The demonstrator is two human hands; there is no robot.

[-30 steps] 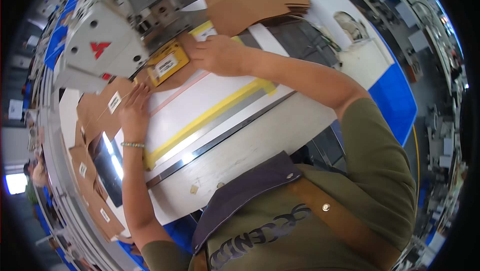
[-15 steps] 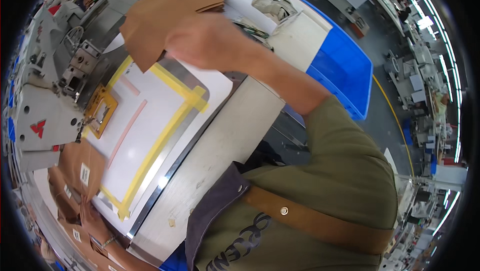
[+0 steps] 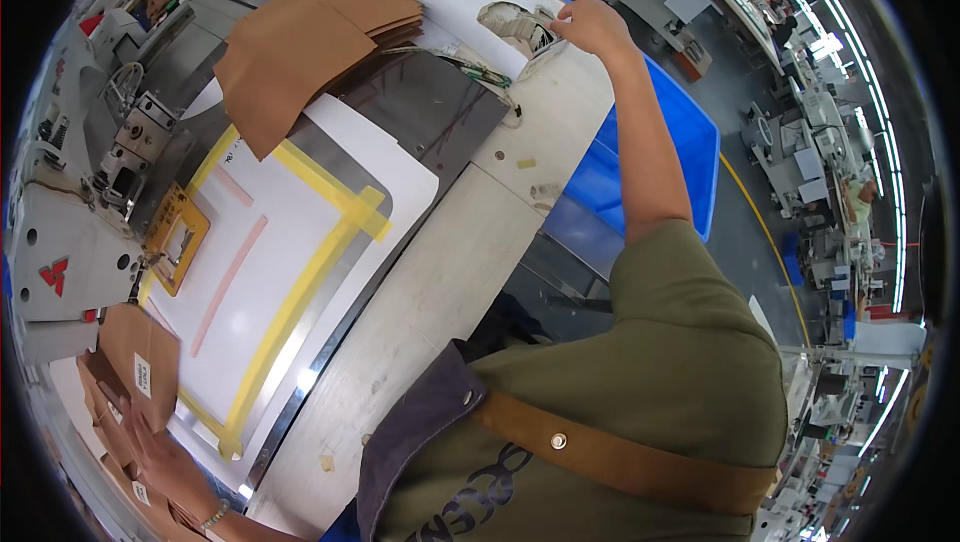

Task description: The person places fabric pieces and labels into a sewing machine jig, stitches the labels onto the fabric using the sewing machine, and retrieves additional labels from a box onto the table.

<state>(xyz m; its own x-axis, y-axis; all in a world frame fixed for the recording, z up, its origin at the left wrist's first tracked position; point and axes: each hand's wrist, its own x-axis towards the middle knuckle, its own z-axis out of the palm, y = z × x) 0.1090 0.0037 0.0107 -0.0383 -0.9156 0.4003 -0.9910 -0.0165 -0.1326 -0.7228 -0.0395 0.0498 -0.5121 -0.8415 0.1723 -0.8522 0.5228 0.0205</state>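
Note:
My left hand [image 3: 152,457] lies with fingers stretched out on several brown fabric pieces [image 3: 110,397] with small white labels, at the lower left. At the far right of the table, my right hand [image 3: 600,30] has its fingers drawn together beside a round cut-out [image 3: 515,24] with pale items in it. What those fingers hold, if anything, is too small to make out. A fanned stack of plain brown fabric pieces [image 3: 300,42] rests at the back. Before me is a white template sheet [image 3: 290,252] edged with yellow tape, bearing pink strips.
A sewing machine head [image 3: 75,232] stands at the left, its yellow clamp frame [image 3: 178,242] over the template. Blue bins [image 3: 660,142] sit beyond the table's right edge. Cables [image 3: 455,60] run behind the metal plate [image 3: 425,102].
My right hand has moved right, from the brown stack to the round cut-out. The stack is now uncovered. My left hand remains on the labelled pieces.

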